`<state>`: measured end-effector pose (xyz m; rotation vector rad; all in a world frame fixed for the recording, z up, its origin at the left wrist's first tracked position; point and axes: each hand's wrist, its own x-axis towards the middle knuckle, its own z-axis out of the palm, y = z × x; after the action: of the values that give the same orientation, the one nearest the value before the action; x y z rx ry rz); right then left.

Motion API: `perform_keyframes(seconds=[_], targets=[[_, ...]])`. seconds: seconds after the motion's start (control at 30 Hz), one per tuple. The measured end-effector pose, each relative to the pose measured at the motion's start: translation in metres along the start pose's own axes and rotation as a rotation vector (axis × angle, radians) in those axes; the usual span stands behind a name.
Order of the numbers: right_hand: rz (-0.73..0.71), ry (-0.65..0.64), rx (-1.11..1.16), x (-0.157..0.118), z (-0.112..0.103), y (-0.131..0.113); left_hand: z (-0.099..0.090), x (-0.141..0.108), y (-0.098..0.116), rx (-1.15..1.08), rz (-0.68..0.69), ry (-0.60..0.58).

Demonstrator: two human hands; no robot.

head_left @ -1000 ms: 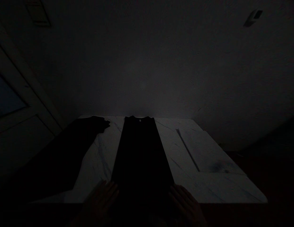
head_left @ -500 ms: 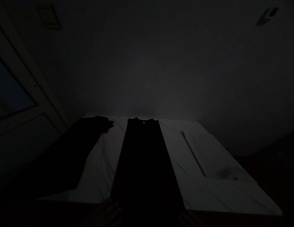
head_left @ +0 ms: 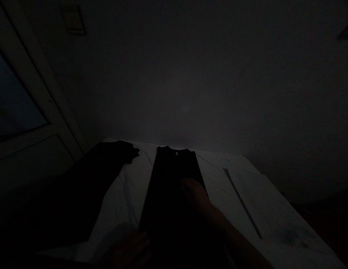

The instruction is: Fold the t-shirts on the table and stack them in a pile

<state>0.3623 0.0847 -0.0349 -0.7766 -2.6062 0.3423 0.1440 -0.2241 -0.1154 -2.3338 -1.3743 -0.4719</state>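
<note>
The picture is very dark. A black garment (head_left: pixel 174 168), folded long and narrow with a small pale label at its neckline, lies flat on the white marbled table (head_left: pixel 218 179). My right hand (head_left: pixel 196 193) rests on the garment's upper right part, its fingers pointing left; whether they grip any cloth is too dark to tell. At the garment's lower left edge is my left hand (head_left: pixel 134 244), dim, its fingers seeming spread against the cloth. A second black garment (head_left: pixel 84 190) lies spread out on the left side of the table.
On the table's right side lies a pale flat sheet or cloth (head_left: pixel 263 201) with a dark strip along its left edge. A grey wall (head_left: pixel 174 74) stands behind the table. At the left is a framed door (head_left: pixel 39 130) with a glass pane.
My right hand has moved up from the garment's lower right edge onto its upper part. My left hand stays near the lower left edge. The view has shifted slightly.
</note>
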Motion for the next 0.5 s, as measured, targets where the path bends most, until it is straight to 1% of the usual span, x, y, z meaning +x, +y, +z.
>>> perform_keyframes(seconds=[0.07, 0.1, 0.13, 0.2, 0.23, 0.3, 0.37, 0.43, 0.5], targets=[[0.074, -0.044, -0.038, 0.052, 0.003, 0.0, -0.006, 0.056, -0.028, 0.014, -0.095, -0.025], [0.098, -0.06, -0.061, 0.072, 0.005, 0.001, -0.005, 0.084, -0.042, 0.014, -0.174, -0.042], [0.11, -0.073, -0.08, 0.088, 0.007, 0.001, -0.002, 0.11, -0.057, -0.001, -0.222, -0.065], [0.107, -0.093, -0.099, 0.111, 0.012, 0.002, 0.014, 0.153, -0.086, -0.036, -0.331, -0.113], [0.099, -0.104, -0.103, 0.119, 0.015, 0.002, 0.025, 0.168, -0.1, -0.05, -0.38, -0.133], [0.081, -0.126, -0.113, 0.132, 0.022, 0.002, 0.049, 0.188, -0.128, -0.067, -0.46, -0.164], [0.074, -0.143, -0.125, 0.145, 0.028, 0.003, 0.069, 0.199, -0.156, -0.083, -0.526, -0.192], [0.076, -0.155, -0.136, 0.16, 0.035, 0.005, 0.081, 0.205, -0.185, -0.11, -0.605, -0.221], [0.094, -0.163, -0.144, 0.178, 0.041, 0.008, 0.088, 0.211, -0.215, -0.136, -0.686, -0.239]])
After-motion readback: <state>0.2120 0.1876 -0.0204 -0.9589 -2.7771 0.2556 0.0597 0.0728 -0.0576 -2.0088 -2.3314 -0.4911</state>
